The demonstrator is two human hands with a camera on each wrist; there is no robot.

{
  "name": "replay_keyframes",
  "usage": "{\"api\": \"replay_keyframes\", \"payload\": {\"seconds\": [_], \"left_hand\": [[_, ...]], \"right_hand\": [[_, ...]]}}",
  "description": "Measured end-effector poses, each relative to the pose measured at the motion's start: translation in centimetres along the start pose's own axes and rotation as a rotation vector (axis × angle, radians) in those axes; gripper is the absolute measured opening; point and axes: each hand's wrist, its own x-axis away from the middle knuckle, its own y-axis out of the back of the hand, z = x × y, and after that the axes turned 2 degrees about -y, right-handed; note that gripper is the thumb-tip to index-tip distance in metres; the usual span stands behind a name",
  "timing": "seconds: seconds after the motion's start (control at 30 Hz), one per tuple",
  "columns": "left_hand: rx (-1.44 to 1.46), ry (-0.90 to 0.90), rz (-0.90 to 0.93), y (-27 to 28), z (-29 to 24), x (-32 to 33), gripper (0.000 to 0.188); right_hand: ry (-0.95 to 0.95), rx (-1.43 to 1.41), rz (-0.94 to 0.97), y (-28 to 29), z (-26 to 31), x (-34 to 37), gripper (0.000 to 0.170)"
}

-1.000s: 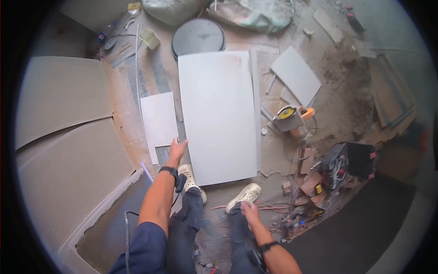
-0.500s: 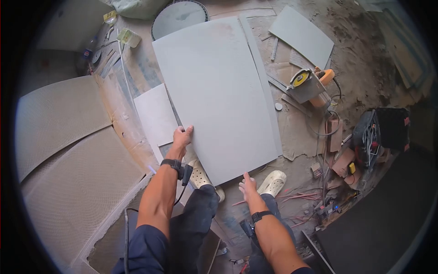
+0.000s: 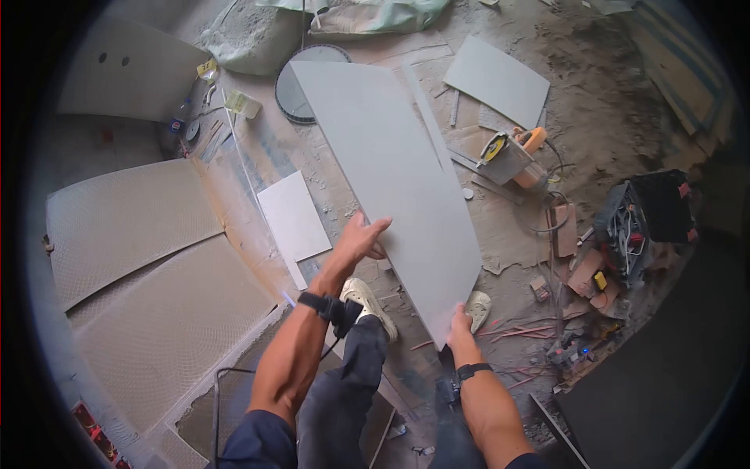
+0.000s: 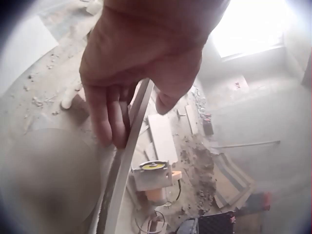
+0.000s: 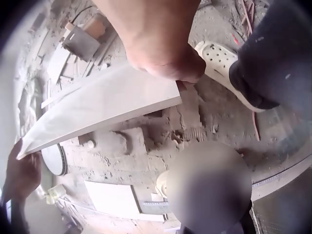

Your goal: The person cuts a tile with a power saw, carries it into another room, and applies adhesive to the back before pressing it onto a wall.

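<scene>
A large pale grey tile (image 3: 398, 156) is tilted up on its left side, its right long side lower. My left hand (image 3: 365, 234) grips the left long edge, thumb over the face and fingers behind. In the left wrist view the tile's edge (image 4: 131, 131) runs between the thumb and fingers of that hand (image 4: 141, 58). At the near corner my right hand (image 3: 461, 319) holds the short edge; its fingertips are hidden in the right wrist view, where the tile (image 5: 112, 97) slants away under the wrist.
Shoes (image 3: 371, 305) stand close by the near end. A cutting saw with a yellow disc (image 3: 512, 160) lies right, a tool case (image 3: 644, 211) beyond it. Smaller white tiles (image 3: 295, 215) lie left and far right. Ridged-back panels (image 3: 133, 227) lie far left; a round bucket lid (image 3: 289, 94) is behind.
The tile has gone from lying flat to tilted, its left edge raised. My right hand has come up from beside the leg to grip the near corner. The left hand has lifted with the edge.
</scene>
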Motion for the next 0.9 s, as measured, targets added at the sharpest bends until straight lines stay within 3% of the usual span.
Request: {"api": "replay_keyframes", "payload": {"seconds": [0.03,0.07,0.1,0.17,0.23,0.3,0.4,0.53,0.6,0.63,0.67,0.73,0.8,0.87,0.9], "left_hand": [[-0.068,0.037,0.090,-0.6,-1.8,-0.3,0.050],[-0.105,-0.093,0.078,-1.3,-3.2,-0.5,0.048],[-0.117,-0.100,0.076,-1.6,-3.4,-1.8,0.048],[0.372,-0.092,0.019,-2.4,-3.6,-3.9,0.037],[0.249,-0.092,-0.059,-3.1,-3.7,-3.6,0.029],[0.285,-0.104,-0.038,-4.1,-4.4,-2.5,0.027],[0.280,-0.084,-0.043,-6.2,-4.4,2.1,0.029],[0.296,-0.084,-0.095,-11.4,-4.8,13.8,0.037],[0.311,-0.024,-0.111,-14.6,-5.4,20.3,0.036],[0.303,0.059,-0.101,-15.7,-5.0,22.8,0.038],[0.305,0.055,-0.106,-17.1,-4.8,25.5,0.037],[0.287,0.054,-0.096,-20.2,-5.1,29.7,0.037],[0.329,0.066,-0.122,-23.0,-4.7,33.4,0.035],[0.331,0.084,-0.095,-25.4,-4.5,35.8,0.037],[0.354,0.091,-0.089,-25.9,-4.4,37.0,0.038]], "right_hand": [[0.005,-0.008,-0.001,1.3,0.1,-1.8,0.054],[0.009,0.040,0.003,2.3,-0.1,-3.7,0.055],[0.006,0.087,0.011,2.5,0.3,-3.6,0.055],[-0.012,0.037,0.042,2.5,1.5,-2.9,0.054],[-0.034,-0.016,0.067,2.9,2.5,-1.4,0.054],[0.088,0.187,-0.098,3.4,3.2,-0.6,0.050],[-0.013,-0.014,0.091,9.0,3.0,3.4,0.053],[-0.005,0.072,0.204,20.2,3.9,10.0,0.051],[0.258,0.862,0.069,26.1,5.9,14.5,0.057],[0.455,0.932,0.003,28.4,5.8,15.0,0.061],[0.655,0.990,-0.069,30.1,5.6,15.4,0.067],[0.817,0.843,0.207,30.6,10.7,18.6,0.075],[0.878,0.873,0.411,28.2,15.9,24.5,0.072],[0.942,0.778,0.613,26.9,15.4,27.9,0.076],[0.906,0.732,0.565,27.7,13.5,29.8,0.076]]}}
